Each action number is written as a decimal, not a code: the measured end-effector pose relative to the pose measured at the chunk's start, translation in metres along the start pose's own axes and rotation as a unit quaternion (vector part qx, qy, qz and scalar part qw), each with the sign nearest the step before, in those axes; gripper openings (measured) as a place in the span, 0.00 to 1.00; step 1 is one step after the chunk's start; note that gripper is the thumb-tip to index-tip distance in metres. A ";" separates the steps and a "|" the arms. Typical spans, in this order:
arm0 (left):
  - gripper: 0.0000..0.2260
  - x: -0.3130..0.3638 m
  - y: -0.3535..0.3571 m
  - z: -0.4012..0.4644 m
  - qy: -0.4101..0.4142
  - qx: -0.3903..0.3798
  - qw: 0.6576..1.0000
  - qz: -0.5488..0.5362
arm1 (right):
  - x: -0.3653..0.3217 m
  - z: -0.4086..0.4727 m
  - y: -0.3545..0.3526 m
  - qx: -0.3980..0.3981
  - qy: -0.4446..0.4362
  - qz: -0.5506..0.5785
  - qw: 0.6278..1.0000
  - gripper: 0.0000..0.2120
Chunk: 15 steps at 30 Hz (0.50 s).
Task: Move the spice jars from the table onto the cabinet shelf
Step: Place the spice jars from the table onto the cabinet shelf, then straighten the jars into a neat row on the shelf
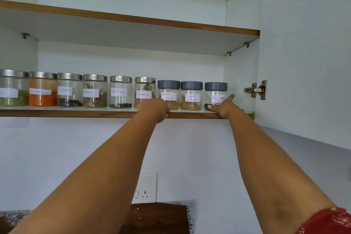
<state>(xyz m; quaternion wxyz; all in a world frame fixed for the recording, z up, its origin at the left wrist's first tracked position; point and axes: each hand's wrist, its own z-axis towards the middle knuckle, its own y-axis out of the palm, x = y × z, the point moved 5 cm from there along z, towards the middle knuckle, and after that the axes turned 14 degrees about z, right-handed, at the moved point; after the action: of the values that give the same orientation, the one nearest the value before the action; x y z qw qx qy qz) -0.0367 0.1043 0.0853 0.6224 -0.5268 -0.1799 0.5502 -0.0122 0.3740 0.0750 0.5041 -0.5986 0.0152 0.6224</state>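
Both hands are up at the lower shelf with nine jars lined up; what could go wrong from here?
1. The right hand touches the last grey-lidded jar, which stands near the shelf's front edge; a careless pull back might drag it off.
2. The left hand sits in front of the cinnamon jar and the garam masala jar; these stand close together, so a nudge may knock one into the next.
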 end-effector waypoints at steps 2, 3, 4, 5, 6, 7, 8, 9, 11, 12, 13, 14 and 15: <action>0.15 -0.001 0.004 0.002 -0.002 0.004 1.000 -0.014 | 0.001 -0.012 -0.002 0.036 -0.028 0.002 0.999 0.60; 0.15 -0.002 0.006 0.003 0.001 0.000 1.000 -0.024 | 0.001 -0.019 -0.002 0.067 -0.051 0.006 0.996 0.61; 0.15 -0.003 0.008 0.004 0.005 -0.006 0.999 -0.038 | 0.002 -0.026 -0.001 0.102 -0.075 0.010 0.992 0.61; 0.16 -0.005 0.009 0.005 0.007 -0.011 0.998 -0.060 | 0.004 -0.032 0.002 0.132 -0.099 0.010 0.986 0.60; 0.17 -0.007 0.010 0.006 0.005 -0.013 0.997 -0.077 | 0.007 -0.039 0.006 0.154 -0.120 0.007 0.981 0.58; 0.18 -0.008 0.010 0.006 0.004 -0.012 0.996 -0.084 | 0.009 -0.044 0.011 0.166 -0.139 -0.002 0.976 0.56; 0.18 -0.008 0.010 0.005 0.008 -0.010 0.997 -0.078 | 0.011 -0.050 0.016 0.172 -0.154 -0.016 0.973 0.53; 0.18 -0.007 0.010 0.003 0.014 -0.009 0.998 -0.069 | 0.012 -0.054 0.020 0.177 -0.166 -0.033 0.970 0.51; 0.19 -0.003 0.012 -0.006 0.020 -0.007 0.998 -0.054 | 0.013 -0.063 0.025 0.178 -0.179 -0.072 0.965 0.44; 0.21 -0.002 0.014 -0.015 0.022 -0.008 0.998 -0.062 | 0.012 -0.068 0.026 0.176 -0.181 -0.089 0.963 0.42; 0.24 -0.002 0.016 -0.022 0.024 -0.009 0.996 -0.085 | 0.011 -0.074 0.027 0.176 -0.186 -0.094 0.962 0.39; 0.26 -0.002 0.017 -0.030 0.031 -0.010 0.993 -0.111 | 0.008 -0.080 0.028 0.180 -0.199 -0.082 0.960 0.36; 0.26 -0.004 0.016 -0.037 0.041 -0.010 0.991 -0.131 | 0.003 -0.088 0.029 0.194 -0.224 -0.053 0.954 0.33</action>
<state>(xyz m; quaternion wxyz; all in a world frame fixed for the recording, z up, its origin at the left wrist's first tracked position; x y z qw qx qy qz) -0.0163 0.0812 0.0589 0.6907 -0.5268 -0.2268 0.4405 0.0339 0.3073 0.0308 0.6332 -0.3346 -0.0094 0.6979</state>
